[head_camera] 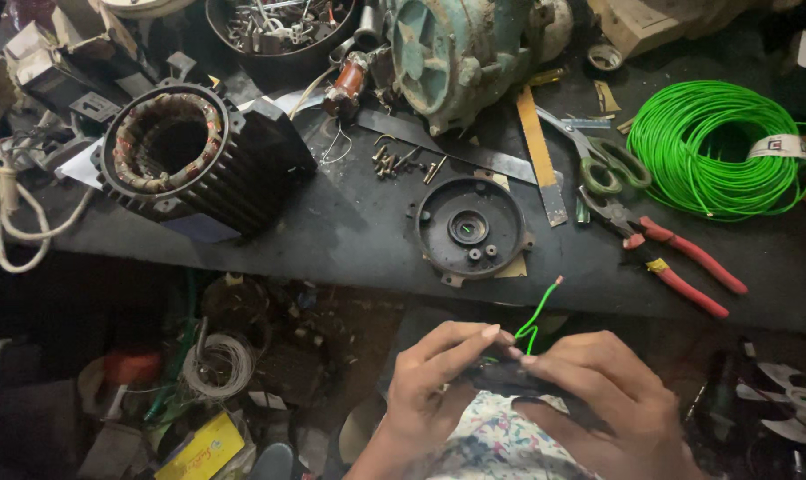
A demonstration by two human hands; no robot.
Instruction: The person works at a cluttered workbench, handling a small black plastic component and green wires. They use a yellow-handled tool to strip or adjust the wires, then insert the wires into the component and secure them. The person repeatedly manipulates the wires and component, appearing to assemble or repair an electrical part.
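Dim overall — light falls from above onto the bench [350,222], with soft sheen on its dark top. Below the bench edge, deep shadow; clutter there murky. Hands [527,382] slightly soft — corners darken, mild wide-angle bend.

both hands low in front, left hand [430,382] and right hand [598,391] close together, fingertips meeting in a pinch, fingers curled inward.

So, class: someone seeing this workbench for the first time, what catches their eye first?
Probably the bright green wire coil at the bench's far right, vivid against the dark top. Next, the finned motor stator with copper windings at the left. Nearest the camera, the left hand and right hand pinch a short green wire.
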